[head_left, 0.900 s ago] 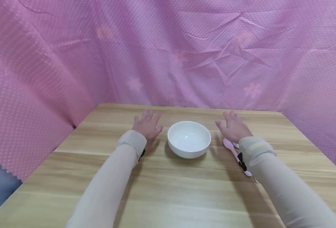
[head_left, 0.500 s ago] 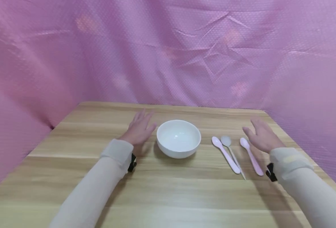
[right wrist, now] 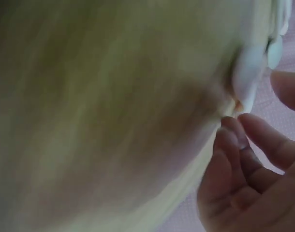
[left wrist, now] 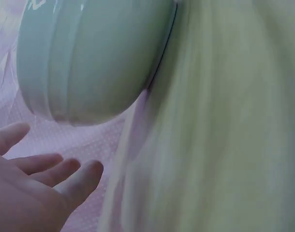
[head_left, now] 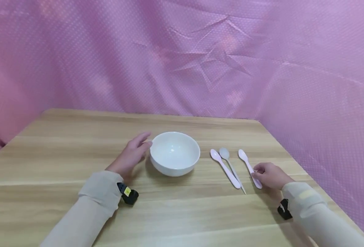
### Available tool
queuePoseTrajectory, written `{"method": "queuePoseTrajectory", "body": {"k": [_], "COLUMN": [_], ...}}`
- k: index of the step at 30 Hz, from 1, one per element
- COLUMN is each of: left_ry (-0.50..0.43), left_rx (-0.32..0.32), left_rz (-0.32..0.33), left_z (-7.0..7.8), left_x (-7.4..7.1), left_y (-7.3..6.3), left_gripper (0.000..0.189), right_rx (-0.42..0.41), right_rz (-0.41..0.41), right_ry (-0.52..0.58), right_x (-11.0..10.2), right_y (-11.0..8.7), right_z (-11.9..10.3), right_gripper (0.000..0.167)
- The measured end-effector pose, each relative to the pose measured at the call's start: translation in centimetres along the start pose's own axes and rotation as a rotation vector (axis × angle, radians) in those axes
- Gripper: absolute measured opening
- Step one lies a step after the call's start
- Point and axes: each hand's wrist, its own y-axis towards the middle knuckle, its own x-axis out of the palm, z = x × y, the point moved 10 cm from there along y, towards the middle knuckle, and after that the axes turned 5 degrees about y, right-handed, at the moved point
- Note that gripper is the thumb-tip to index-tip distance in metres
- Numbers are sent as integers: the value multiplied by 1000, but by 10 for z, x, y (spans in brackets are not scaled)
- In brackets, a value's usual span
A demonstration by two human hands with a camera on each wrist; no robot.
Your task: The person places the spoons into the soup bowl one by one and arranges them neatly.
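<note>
A white bowl (head_left: 174, 168) stands upright on the wooden table. My left hand (head_left: 130, 156) is at its left side, fingers spread and relaxed; the left wrist view shows a gap between the fingers (left wrist: 84, 181) and the bowl's wall (left wrist: 94, 63). Right of the bowl lies a pale pink spoon (head_left: 246, 162), the rightmost of three. My right hand (head_left: 271, 176) is at its handle, thumb and fingertips over the lower part. In the right wrist view the fingers (right wrist: 268, 140) bend near the spoon (right wrist: 246, 72), while the thumb stands apart from them. Whether they touch it is unclear.
Between the bowl and my right hand lie another pale pink spoon (head_left: 226, 171) and a greyish spoon (head_left: 224, 153), close together with bowls pointing away. A pink dotted cloth (head_left: 169, 68) hangs behind the wooden table (head_left: 182, 212) and along its sides.
The head view has turned rightward. My right hand moved off to the right of the spoons, uncovering them, then came down to the rightmost handle. My left hand came closer to the bowl.
</note>
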Motion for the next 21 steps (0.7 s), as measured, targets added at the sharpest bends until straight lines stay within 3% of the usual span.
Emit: {"method": "queuePoseTrajectory", "body": {"k": [4, 15, 21], "left_ry": [-85, -152, -224], "left_rx": [-25, -8, -27], "left_rz": [-30, 23, 39], "left_z": [4, 22, 21], "left_x": [16, 20, 35], "left_y": [2, 3, 8], "left_gripper": [57, 50, 51], "right_rx": [53, 131, 131], "right_rz": [-8, -65, -70], "right_ry": [34, 128, 139], "right_x": [-4, -21, -33], "right_y": [-3, 5, 4], "right_z": [12, 21, 28], "right_gripper": [26, 26, 25]}}
